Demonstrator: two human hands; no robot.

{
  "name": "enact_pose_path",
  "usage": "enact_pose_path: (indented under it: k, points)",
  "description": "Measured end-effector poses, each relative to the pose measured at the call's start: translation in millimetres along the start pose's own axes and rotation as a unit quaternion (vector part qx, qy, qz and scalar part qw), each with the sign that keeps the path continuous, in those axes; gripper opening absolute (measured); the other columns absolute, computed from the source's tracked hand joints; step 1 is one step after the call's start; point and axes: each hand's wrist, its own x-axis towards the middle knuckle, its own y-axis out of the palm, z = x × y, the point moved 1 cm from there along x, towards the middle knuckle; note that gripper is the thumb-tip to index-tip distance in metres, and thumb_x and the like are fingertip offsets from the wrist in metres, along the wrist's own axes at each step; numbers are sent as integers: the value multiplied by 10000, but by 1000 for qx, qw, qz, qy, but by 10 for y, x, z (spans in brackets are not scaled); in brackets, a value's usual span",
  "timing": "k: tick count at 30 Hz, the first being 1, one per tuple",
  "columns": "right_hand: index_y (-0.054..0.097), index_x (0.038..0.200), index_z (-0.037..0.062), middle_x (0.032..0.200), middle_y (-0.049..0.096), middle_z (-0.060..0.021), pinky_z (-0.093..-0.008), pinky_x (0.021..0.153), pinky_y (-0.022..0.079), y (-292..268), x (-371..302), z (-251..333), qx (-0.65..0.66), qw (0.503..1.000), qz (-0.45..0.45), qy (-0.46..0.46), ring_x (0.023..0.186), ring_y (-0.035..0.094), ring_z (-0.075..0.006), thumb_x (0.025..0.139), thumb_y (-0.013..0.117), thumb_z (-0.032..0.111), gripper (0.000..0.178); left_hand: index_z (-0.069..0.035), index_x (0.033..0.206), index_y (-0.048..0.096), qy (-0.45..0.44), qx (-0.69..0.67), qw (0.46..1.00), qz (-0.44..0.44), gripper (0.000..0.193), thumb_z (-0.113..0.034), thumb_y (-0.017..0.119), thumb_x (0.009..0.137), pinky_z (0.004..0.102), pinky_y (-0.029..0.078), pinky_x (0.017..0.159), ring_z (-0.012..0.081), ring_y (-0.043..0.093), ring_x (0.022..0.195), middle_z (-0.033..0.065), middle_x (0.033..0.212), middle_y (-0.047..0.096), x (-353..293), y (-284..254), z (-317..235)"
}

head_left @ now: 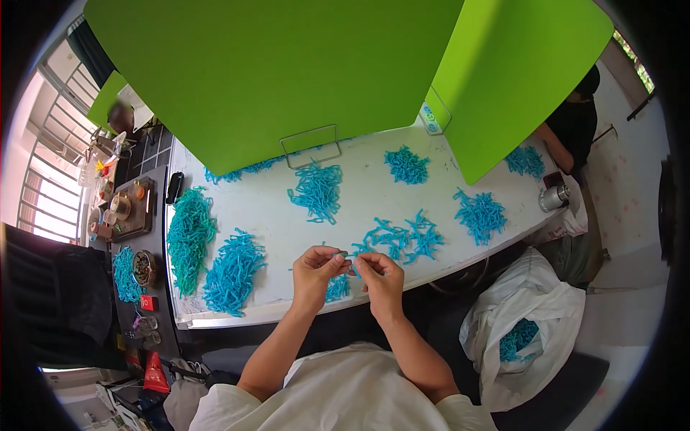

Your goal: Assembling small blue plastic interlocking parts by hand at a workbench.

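Observation:
My left hand [314, 273] and my right hand [381, 279] meet over the near edge of a white table [280, 194]. Each is pinched closed, thumb against forefinger, on a small blue strip [349, 256] that shows between the fingertips. What exactly the strip is, I cannot tell. Just below the hands lies a small pile of blue strips [337, 289], partly covered by them. Beyond my right hand, more loose blue strips [402, 238] are spread out. A larger blue heap [234, 274] lies left of my left hand, beside a greener heap [190, 237].
Green partition boards [287, 72] rise along the far side, with a wire stand [310, 147] at their foot. A metal canister [553, 197] stands at the right edge, near another person [575, 129]. A white sack [532, 309] of blue strips sits at lower right.

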Motion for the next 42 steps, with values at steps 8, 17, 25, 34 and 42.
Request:
enact_pose_path:
  k: [8, 17, 25, 34, 42]
  points:
    - [688, 989, 24, 815, 693, -9, -191, 484, 406, -20, 0, -5, 43, 999, 16, 23, 710, 687, -94, 901, 730, 166, 172, 56, 994, 638, 32, 27, 999, 3, 106, 17, 678, 904, 310, 607, 771, 206, 714, 849, 136, 943, 698, -7, 53, 49]
    - [679, 1011, 16, 834, 699, -29, -192, 494, 411, -69, 19, -19, 98, 994, -6, 45, 709, 698, -113, 902, 728, 158, 185, 67, 986, 638, 71, 49, 996, -14, 110, 24, 685, 896, 305, 603, 780, 192, 710, 839, 136, 928, 705, -14, 142, 65]
    - [689, 993, -25, 841, 707, -54, -205, 551, 476, -63, -19, -31, 15, 1000, -6, -16, 711, 688, -110, 904, 720, 114, 168, 52, 971, 655, 104, 86, 991, -6, 114, 22, 714, 878, 261, 573, 754, 150, 696, 833, 122, 912, 718, -13, 148, 210]
    - [698, 956, -48, 850, 711, -76, -245, 669, 537, -300, 70, 82, -69, 992, 13, -102, 731, 676, -122, 898, 706, 57, 120, 40, 954, 668, 41, 61, 997, 12, 110, -19, 727, 883, 254, 559, 741, 131, 682, 817, 105, 911, 719, 57, 321, 303]
    - [729, 927, -5, 823, 688, -28, -261, 681, 492, -994, 680, 117, -221, 953, -140, -149, 756, 617, -95, 860, 722, 108, 131, -18, 1098, 672, 85, 249, 965, 5, 225, -83, 721, 888, 269, 535, 760, 139, 661, 880, 82, 992, 695, 145, 460, 172]
